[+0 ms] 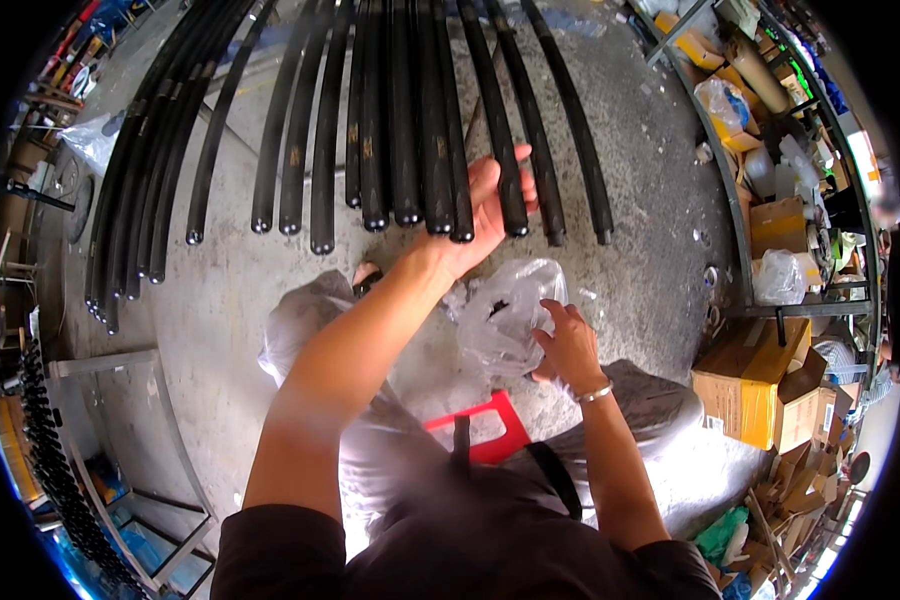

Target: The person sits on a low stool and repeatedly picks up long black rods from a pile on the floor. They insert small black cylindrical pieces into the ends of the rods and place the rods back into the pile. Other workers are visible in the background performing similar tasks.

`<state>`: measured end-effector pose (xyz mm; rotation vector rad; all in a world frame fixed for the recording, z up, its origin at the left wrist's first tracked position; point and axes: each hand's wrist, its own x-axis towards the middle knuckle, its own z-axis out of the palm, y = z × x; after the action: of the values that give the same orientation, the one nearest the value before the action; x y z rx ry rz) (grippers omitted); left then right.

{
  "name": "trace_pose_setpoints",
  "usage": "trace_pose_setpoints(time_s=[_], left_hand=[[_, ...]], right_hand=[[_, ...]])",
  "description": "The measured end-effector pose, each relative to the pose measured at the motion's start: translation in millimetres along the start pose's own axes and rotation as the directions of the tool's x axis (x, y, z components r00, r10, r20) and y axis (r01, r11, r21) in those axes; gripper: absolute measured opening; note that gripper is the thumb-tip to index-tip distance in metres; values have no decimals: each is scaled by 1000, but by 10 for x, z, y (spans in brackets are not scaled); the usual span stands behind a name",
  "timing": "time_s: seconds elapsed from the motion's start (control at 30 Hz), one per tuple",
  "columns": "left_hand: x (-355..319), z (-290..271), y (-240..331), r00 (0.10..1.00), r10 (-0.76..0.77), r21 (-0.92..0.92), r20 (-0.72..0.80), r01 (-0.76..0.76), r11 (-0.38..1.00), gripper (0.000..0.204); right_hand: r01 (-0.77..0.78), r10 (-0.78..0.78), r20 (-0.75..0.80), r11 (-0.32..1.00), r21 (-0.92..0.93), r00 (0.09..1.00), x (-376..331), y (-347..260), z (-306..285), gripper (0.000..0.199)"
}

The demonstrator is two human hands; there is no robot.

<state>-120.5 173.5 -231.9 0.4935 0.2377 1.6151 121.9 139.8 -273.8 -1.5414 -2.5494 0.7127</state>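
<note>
Long black tubes (pixel 402 150) lie side by side and run away from me, their near ends facing me. My left hand (pixel 482 222) reaches up under them, its fingers curled around one black tube (pixel 508 190) close to its rounded, shiny near end. Two tubes to the right of it have narrower, duller ends. Between my knees is a clear plastic bag (pixel 500 335) with something small and dark inside. At the bag's right rim, my right hand (pixel 570 345) has its fingers bent against the plastic; whether a small piece is also between them is hidden.
A red plastic stool (pixel 505 425) shows between my legs. Shelving (pixel 820 308) with boxes and bags lines the right side, with a cardboard box (pixel 740 390) below. A metal frame (pixel 105 365) stands at left, beside a stack of dark rods (pixel 50 440).
</note>
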Motion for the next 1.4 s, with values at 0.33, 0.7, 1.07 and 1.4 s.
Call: trace_pose_setpoints(time_s=[0.33, 0.7, 1.07, 1.4], left_hand=[[-108, 108, 91, 995, -89, -69, 47, 92, 993, 30], [-131, 174, 93, 995, -94, -2, 15, 94, 996, 38], [-134, 189, 45, 997, -72, 44, -11, 73, 996, 33], [-134, 222, 42, 995, -79, 59, -60, 82, 995, 31]], right_hand=[[-598, -447, 403, -506, 622, 798, 330, -1242, -673, 49], [-384, -63, 381, -258, 887, 922, 290, -1453, -726, 42], [-422, -158, 391, -387, 820, 906, 276, -1231, -592, 51], [-420, -113, 409, -372, 828, 906, 232, -1301, -644, 49]])
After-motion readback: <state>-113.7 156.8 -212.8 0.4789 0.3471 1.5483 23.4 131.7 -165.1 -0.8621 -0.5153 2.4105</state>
